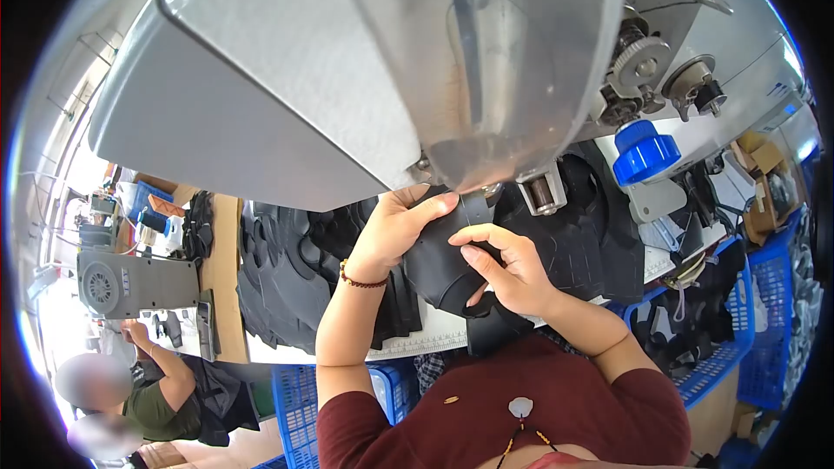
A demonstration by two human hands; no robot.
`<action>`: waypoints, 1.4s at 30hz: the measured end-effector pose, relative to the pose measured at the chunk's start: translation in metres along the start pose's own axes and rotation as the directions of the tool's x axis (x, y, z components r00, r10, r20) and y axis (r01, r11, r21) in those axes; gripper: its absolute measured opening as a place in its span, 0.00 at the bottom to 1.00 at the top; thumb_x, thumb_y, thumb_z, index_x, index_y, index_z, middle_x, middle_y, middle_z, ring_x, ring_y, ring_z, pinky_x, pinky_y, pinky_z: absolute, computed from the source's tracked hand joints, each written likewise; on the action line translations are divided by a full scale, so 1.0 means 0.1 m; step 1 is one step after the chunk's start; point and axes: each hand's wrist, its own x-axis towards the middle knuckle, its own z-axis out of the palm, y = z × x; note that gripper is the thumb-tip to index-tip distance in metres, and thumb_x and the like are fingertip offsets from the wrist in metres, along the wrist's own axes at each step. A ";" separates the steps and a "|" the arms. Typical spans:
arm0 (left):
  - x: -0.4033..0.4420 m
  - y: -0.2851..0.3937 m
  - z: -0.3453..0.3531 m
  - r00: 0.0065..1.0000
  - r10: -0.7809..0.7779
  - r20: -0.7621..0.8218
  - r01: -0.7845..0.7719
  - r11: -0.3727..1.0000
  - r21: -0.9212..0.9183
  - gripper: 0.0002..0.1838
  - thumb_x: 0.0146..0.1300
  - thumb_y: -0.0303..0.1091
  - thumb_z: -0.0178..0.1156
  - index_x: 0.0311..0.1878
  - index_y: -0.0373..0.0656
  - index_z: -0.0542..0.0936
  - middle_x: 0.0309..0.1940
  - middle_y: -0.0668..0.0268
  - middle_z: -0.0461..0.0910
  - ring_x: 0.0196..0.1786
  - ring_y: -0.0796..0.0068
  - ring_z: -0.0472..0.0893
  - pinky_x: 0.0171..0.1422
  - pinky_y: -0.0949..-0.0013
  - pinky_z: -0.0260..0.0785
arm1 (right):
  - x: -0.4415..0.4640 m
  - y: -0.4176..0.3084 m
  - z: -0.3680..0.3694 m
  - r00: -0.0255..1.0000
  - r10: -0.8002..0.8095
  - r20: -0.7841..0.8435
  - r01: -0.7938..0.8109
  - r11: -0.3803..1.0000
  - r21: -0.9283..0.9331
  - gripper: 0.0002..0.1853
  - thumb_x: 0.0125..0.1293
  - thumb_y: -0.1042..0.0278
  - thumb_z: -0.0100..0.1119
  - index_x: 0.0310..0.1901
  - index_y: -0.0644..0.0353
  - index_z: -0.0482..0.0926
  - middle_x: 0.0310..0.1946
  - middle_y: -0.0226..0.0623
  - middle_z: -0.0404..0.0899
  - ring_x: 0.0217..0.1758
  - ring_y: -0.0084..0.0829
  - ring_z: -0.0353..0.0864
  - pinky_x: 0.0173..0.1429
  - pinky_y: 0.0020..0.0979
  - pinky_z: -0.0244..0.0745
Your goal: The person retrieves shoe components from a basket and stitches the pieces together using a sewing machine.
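Observation:
My left hand holds a curved black leather-like piece, thumb on top near its far edge, other fingers partly hidden behind the machine head. My right hand grips the same piece from the right. Its thumb and forefinger are bent over the surface, and a fingertip shows by the near curved edge. The piece lies below the grey sewing machine head, its far end beside a metal roller. The needle area is mostly hidden by a clear plastic guard.
Stacks of black cut pieces lie left of my hands, with more at right. A blue knob juts from the machine. Blue crates stand right and below the table. Another person works at a machine far left.

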 end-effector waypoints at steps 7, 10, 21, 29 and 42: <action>0.05 -0.11 -0.06 0.999 0.010 -0.046 -0.010 1.000 -0.003 0.13 0.54 0.28 0.58 0.41 0.30 0.76 0.34 0.62 0.78 0.33 0.79 0.76 0.37 0.77 0.70 | -0.01 0.06 0.02 1.000 -0.008 -0.019 0.008 1.000 0.022 0.12 0.65 0.67 0.45 0.47 0.62 0.72 0.32 0.28 0.69 0.32 0.14 0.71 0.27 0.22 0.79; 0.06 -0.13 -0.06 0.998 0.038 -0.047 -0.039 0.999 -0.006 0.14 0.53 0.27 0.57 0.42 0.30 0.75 0.35 0.61 0.78 0.34 0.78 0.76 0.39 0.77 0.70 | -0.01 0.06 0.03 1.000 -0.010 -0.022 0.011 0.999 0.034 0.12 0.65 0.67 0.46 0.47 0.62 0.72 0.32 0.28 0.69 0.32 0.15 0.71 0.27 0.22 0.79; 0.10 -0.13 -0.09 0.999 0.013 -0.048 -0.017 0.997 -0.075 0.16 0.51 0.28 0.61 0.42 0.30 0.75 0.35 0.61 0.77 0.35 0.77 0.76 0.39 0.77 0.70 | 0.02 0.01 0.03 0.999 -0.016 -0.034 0.016 1.000 -0.007 0.12 0.65 0.68 0.45 0.46 0.64 0.72 0.34 0.30 0.70 0.32 0.15 0.73 0.27 0.22 0.79; 0.06 -0.07 -0.09 0.998 -0.050 -0.029 0.050 0.999 0.010 0.17 0.51 0.28 0.61 0.43 0.30 0.74 0.36 0.60 0.77 0.35 0.77 0.76 0.39 0.77 0.70 | -0.01 0.09 0.05 0.997 -0.055 -0.048 0.055 0.998 0.002 0.11 0.64 0.70 0.45 0.45 0.65 0.72 0.36 0.32 0.72 0.32 0.16 0.74 0.27 0.21 0.78; -0.13 -0.12 -0.04 1.000 0.005 0.008 -0.004 0.993 -0.115 0.18 0.52 0.29 0.62 0.47 0.36 0.73 0.39 0.65 0.77 0.39 0.79 0.75 0.45 0.76 0.68 | -0.12 0.17 0.04 0.996 -0.092 0.003 0.092 0.995 -0.036 0.08 0.61 0.77 0.50 0.42 0.68 0.73 0.31 0.35 0.75 0.30 0.21 0.77 0.32 0.22 0.78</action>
